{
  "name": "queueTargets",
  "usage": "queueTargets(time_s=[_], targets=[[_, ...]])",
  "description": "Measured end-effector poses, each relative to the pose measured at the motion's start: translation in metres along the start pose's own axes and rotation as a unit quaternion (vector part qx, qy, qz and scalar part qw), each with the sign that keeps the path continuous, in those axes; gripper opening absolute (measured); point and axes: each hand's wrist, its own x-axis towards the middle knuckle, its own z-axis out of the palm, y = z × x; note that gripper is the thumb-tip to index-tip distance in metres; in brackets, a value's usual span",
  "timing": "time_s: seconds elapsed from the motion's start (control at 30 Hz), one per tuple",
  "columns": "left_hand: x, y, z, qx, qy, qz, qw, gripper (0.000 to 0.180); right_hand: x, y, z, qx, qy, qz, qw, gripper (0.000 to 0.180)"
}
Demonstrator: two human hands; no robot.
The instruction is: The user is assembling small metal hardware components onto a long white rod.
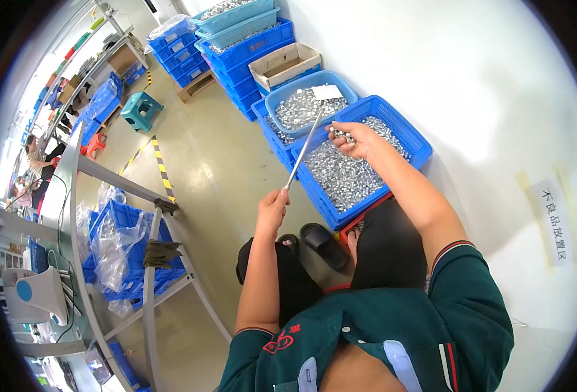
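My left hand is closed round the lower end of a long thin metal rod, which slants up and away to the right. The rod's far end reaches over the light-blue basket. My right hand, palm partly up, cups several small silvery metal pieces in its curled fingers, close to the rod's upper part. Below it stands a blue crate filled with loose small metal pieces of similar look. More such pieces lie in the light-blue basket, with a white card on top.
A cardboard-lined box and stacked blue crates stand beyond, along the white wall. At left are a metal-framed bench, bagged blue crates and a green stool. Black slippers lie below me. People sit far left.
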Motion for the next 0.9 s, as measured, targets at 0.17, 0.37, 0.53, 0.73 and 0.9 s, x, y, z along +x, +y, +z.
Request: queueTargets(time_s=[0.17, 0.37, 0.53, 0.73, 0.9], targets=[[-0.004, 0.000, -0.007, 0.002, 0.004, 0.007, 1.000, 0.031, 0.005, 0.003, -0.003, 0.012, 0.004, -0.022, 1.000, 0.023], [-0.005, -0.002, -0.010, 0.028, -0.014, 0.001, 1.000, 0.032, 0.009, 0.001, -0.006, 0.066, -0.013, -0.040, 0.997, 0.023], [-0.007, 0.000, -0.008, 0.044, -0.026, 0.019, 0.999, 0.033, 0.007, 0.001, -0.002, 0.074, -0.020, -0.062, 0.995, 0.023], [-0.008, 0.004, -0.006, 0.038, -0.021, 0.001, 0.999, 0.032, 0.003, 0.001, 0.004, 0.023, -0.032, -0.064, 0.997, 0.022], [-0.005, -0.004, -0.007, 0.055, -0.012, 0.023, 0.998, 0.032, 0.001, -0.001, 0.009, -0.072, 0.009, -0.117, 0.990, 0.020]])
